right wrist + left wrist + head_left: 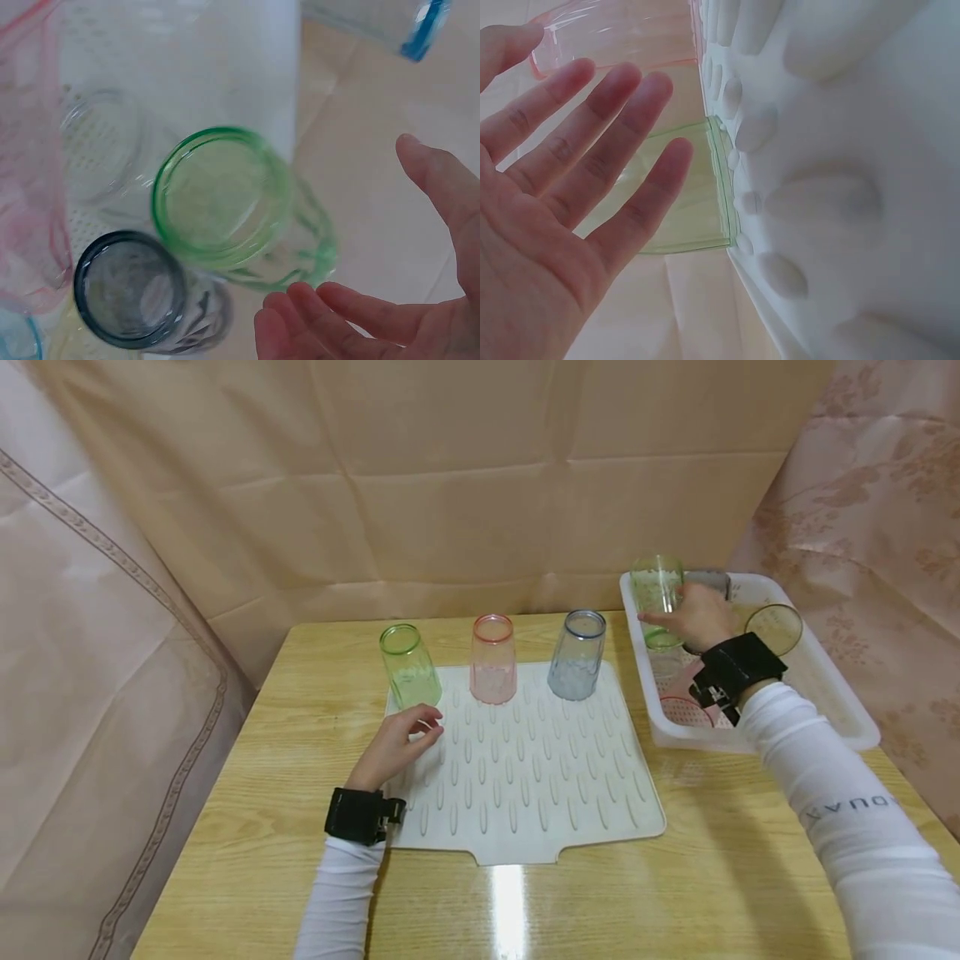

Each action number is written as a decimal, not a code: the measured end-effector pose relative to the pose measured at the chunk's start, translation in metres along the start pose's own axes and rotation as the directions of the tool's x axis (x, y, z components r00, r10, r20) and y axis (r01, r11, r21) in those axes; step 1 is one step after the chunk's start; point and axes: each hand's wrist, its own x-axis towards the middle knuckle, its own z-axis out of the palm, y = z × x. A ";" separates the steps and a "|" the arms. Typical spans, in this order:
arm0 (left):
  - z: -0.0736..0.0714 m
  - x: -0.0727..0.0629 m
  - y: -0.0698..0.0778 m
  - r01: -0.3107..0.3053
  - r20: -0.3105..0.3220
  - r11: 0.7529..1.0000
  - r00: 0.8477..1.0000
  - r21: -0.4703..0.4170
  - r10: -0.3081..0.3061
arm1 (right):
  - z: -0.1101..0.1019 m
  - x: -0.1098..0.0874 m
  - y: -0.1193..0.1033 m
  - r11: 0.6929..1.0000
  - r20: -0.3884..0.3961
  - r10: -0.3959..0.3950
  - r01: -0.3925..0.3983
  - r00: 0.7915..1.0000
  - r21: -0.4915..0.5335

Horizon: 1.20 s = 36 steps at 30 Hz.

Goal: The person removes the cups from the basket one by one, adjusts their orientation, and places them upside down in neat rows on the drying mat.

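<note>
My right hand is over the white basket, beside a green glass that stands tilted in it. In the right wrist view its fingertips come right up to the green glass, while the thumb is held well apart from it. Relaxed and holding nothing, my left hand hovers over the left side of the white drying mat. Just beyond its fingers another green glass stands upside down on the mat. A pink glass and a blue glass stand inverted along the mat's back edge.
The basket sits at the table's right, against the curtain. Inside lie a dark grey glass, a pink glass and a yellowish glass. Beige cloth hangs behind the wooden table.
</note>
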 end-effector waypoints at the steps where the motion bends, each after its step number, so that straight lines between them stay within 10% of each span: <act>1: 0.000 0.000 0.000 -0.003 -0.001 1.000 1.000 0.005 0.003 | 0.000 0.001 0.003 1.000 0.003 0.007 -0.007 1.000 -0.002; 36: 0.004 -0.003 0.004 0.018 0.010 1.000 1.000 -0.004 -0.018 | 0.018 0.021 0.016 0.960 0.167 0.277 -0.264 0.946 -0.095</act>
